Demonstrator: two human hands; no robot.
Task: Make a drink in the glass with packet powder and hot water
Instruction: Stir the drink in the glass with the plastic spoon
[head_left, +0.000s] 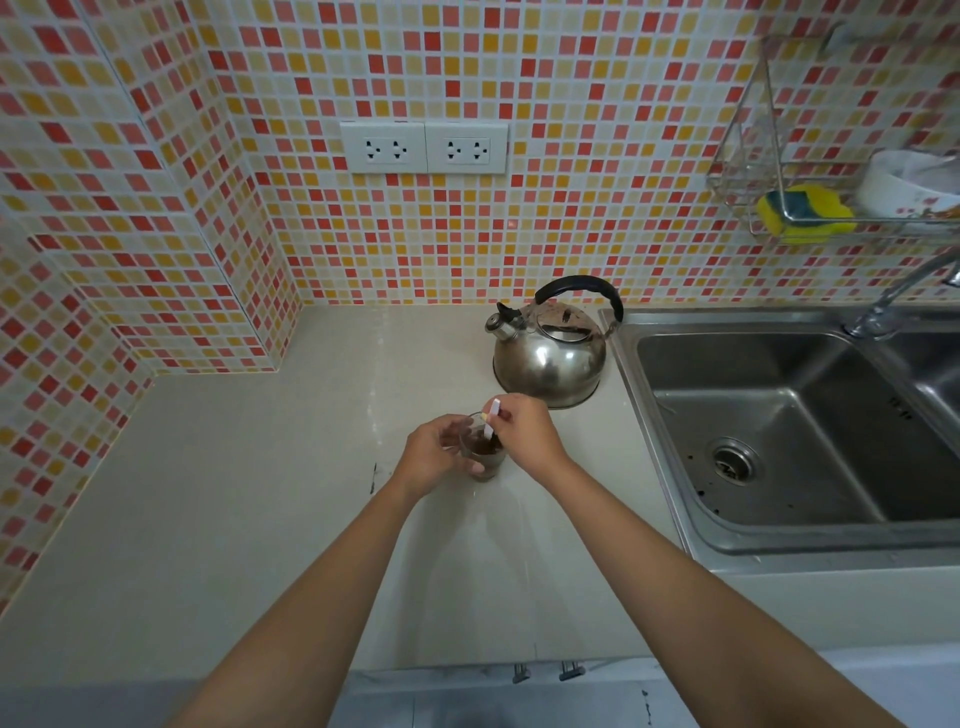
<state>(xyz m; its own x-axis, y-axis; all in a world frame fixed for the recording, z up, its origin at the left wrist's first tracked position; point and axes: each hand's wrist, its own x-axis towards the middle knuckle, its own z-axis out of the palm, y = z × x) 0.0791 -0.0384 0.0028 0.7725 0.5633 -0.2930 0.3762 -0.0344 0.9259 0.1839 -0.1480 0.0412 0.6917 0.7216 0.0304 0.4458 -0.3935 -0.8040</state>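
The right hand (522, 434) pinches a thin white stirrer (491, 418) dipped into the glass (483, 452), which the left hand (434, 457) grips, midway along the worktop (234, 493) before the kettle (550, 358). Stir gently (brown clumps remain), keeping 1 hand steadying the glass.

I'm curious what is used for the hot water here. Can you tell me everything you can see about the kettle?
The kettle is a squat, rounded pot of shiny, mirror-like metal, with a black arched handle over the top, a lid in place and a short capped spout pointing left. It stands upright on the pale counter, near the tiled wall and beside the sink's left rim. Neither hand touches it.
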